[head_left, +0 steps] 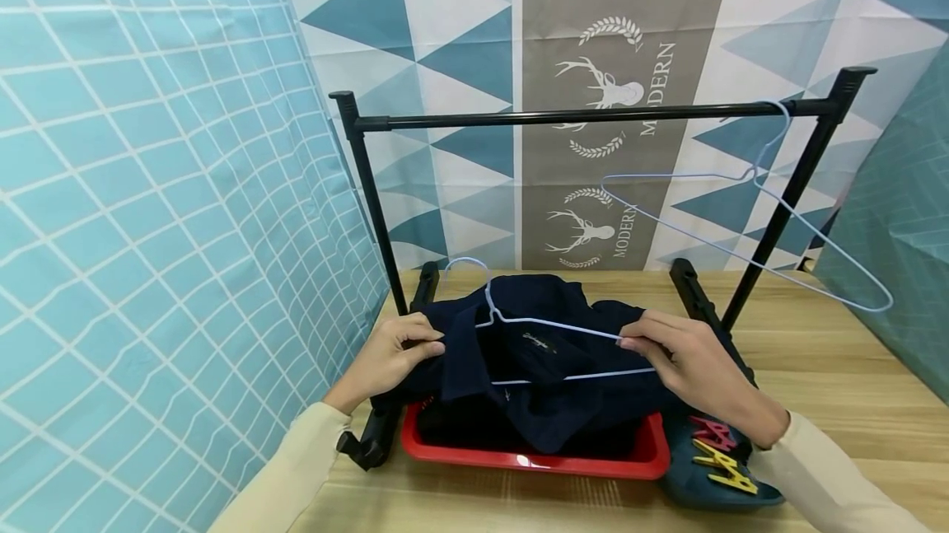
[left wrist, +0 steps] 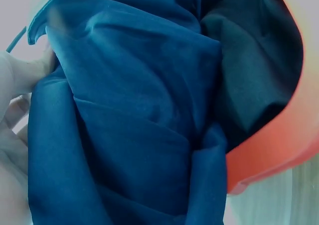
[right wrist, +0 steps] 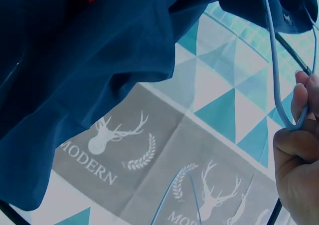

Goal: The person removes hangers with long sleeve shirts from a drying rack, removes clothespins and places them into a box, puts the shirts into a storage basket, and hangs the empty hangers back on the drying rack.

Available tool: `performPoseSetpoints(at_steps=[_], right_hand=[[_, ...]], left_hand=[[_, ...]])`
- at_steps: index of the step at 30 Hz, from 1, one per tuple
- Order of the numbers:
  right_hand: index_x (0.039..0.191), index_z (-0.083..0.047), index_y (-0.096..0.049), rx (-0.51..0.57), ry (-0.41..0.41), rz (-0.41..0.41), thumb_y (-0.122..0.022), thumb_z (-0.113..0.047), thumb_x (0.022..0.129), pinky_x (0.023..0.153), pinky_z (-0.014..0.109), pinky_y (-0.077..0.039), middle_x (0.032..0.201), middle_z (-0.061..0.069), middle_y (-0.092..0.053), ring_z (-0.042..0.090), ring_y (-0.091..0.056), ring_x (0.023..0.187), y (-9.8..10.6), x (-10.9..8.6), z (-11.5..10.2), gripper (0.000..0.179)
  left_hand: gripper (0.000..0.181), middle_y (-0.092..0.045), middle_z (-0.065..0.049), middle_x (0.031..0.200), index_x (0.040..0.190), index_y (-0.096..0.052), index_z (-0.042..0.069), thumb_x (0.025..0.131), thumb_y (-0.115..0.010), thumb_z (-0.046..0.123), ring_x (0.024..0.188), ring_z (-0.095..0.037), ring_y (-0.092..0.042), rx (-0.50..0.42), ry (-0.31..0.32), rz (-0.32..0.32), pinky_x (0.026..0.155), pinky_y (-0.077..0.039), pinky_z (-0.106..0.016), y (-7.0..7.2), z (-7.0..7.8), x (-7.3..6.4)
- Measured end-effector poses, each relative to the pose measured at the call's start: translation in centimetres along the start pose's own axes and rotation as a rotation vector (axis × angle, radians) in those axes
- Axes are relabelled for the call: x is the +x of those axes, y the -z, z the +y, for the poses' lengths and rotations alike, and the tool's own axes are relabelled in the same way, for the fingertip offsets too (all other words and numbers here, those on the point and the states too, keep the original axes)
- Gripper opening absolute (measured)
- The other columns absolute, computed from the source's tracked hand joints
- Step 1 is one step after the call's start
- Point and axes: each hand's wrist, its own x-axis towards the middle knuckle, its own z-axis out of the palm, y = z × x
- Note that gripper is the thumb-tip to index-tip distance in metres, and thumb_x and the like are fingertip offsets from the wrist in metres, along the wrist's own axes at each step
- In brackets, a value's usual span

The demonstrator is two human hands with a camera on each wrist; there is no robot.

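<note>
A navy collared shirt (head_left: 463, 360) lies bunched in front of me, draped over a red basket. My left hand (head_left: 385, 358) pinches the shirt's fabric beside the collar, thumb on top. A pale blue wire hanger (head_left: 493, 315) has its left part inside the shirt's neck opening, hidden by cloth; its hook rises above the collar. My right hand (head_left: 685, 364) grips the hanger's right end, which is outside the shirt. In the right wrist view, fingers curl around the hanger's rounded corner (right wrist: 294, 125). The left wrist view shows shirt folds (left wrist: 129, 85) beside the left hand (left wrist: 15, 140).
The red basket (head_left: 534, 461) holds black cloth. Right of it, a dark tray (head_left: 689, 488) carries red and yellow clothespins (head_left: 722, 467). A black clothes rack (head_left: 474, 119) stands behind, with a second blue hanger (head_left: 756, 175) on its bar's right end. A tiled-pattern curtain (head_left: 148, 187) borders the left.
</note>
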Motion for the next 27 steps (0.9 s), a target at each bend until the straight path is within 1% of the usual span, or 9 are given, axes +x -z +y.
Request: performPoseSetpoints(at_steps=[3, 7, 11, 15, 18, 24, 27], right_hand=[[0.101, -0.017, -0.074, -0.008, -0.008, 0.014, -0.081, 0.011, 0.078, 0.061, 0.011, -0.038, 0.086, -0.014, -0.062, -0.001, -0.048, 0.068, 0.5, -0.3, 0.3, 0.037], [0.100, -0.018, -0.075, -0.021, -0.022, 0.035, -0.080, 0.007, 0.081, 0.061, 0.011, -0.038, 0.086, -0.014, -0.063, -0.001, -0.047, 0.067, 1.0, -0.7, 0.8, 0.032], [0.100, -0.017, -0.075, -0.028, -0.038, 0.040, -0.081, 0.011, 0.078, 0.061, 0.011, -0.038, 0.086, -0.014, -0.063, -0.001, -0.046, 0.067, 1.4, -1.2, 1.1, 0.037], [0.100, -0.017, -0.075, -0.028, -0.058, 0.044, -0.080, 0.017, 0.074, 0.060, 0.013, -0.037, 0.085, -0.013, -0.062, 0.000, -0.046, 0.067, 1.8, -1.7, 1.3, 0.043], [0.099, -0.018, -0.074, -0.039, -0.081, 0.035, -0.080, 0.019, 0.073, 0.059, 0.012, -0.038, 0.085, -0.014, -0.061, 0.000, -0.046, 0.067, 2.1, -2.0, 1.5, 0.045], [0.098, -0.017, -0.074, -0.075, -0.126, 0.021, -0.080, 0.019, 0.074, 0.059, 0.011, -0.038, 0.085, -0.015, -0.058, -0.001, -0.045, 0.066, 2.9, -2.3, 1.5, 0.044], [0.097, -0.016, -0.074, -0.100, -0.143, 0.023, -0.080, 0.019, 0.074, 0.059, 0.012, -0.037, 0.083, -0.015, -0.057, 0.000, -0.045, 0.066, 3.2, -2.6, 1.6, 0.043]], left_hand=[[0.014, -0.068, 0.002, 0.083, 0.100, -0.082, 0.005, 0.090, -0.076, -0.002, 0.067, -0.009, -0.054, 0.011, -0.012, 0.012, 0.060, -0.048, -0.025, 0.1, -0.2, -0.2], [0.014, -0.068, 0.003, 0.083, 0.100, -0.082, 0.006, 0.089, -0.076, -0.003, 0.066, -0.008, -0.054, 0.028, -0.018, 0.022, 0.059, -0.047, -0.025, 0.2, -0.4, -0.5], [0.015, -0.068, 0.003, 0.083, 0.099, -0.082, 0.006, 0.089, -0.076, -0.003, 0.066, -0.007, -0.054, 0.035, -0.005, 0.022, 0.059, -0.047, -0.025, 0.3, -0.3, -0.6], [0.015, -0.068, -0.001, 0.081, 0.097, -0.081, 0.002, 0.088, -0.075, -0.009, 0.065, -0.007, -0.053, 0.045, 0.007, 0.028, 0.059, -0.047, -0.026, 0.2, -0.4, -0.7], [0.015, -0.068, -0.002, 0.081, 0.096, -0.081, 0.000, 0.087, -0.075, -0.010, 0.066, -0.008, -0.054, 0.054, 0.012, 0.036, 0.059, -0.048, -0.027, 0.2, -0.5, -0.9], [0.014, -0.070, 0.004, 0.085, 0.098, -0.082, 0.007, 0.088, -0.078, -0.002, 0.068, -0.008, -0.056, 0.058, 0.020, 0.041, 0.060, -0.049, -0.027, 0.3, -0.7, -1.2], [0.014, -0.071, 0.004, 0.085, 0.098, -0.082, 0.009, 0.088, -0.078, -0.001, 0.068, -0.009, -0.057, 0.058, 0.009, 0.044, 0.059, -0.049, -0.028, 0.4, -0.7, -1.2]])
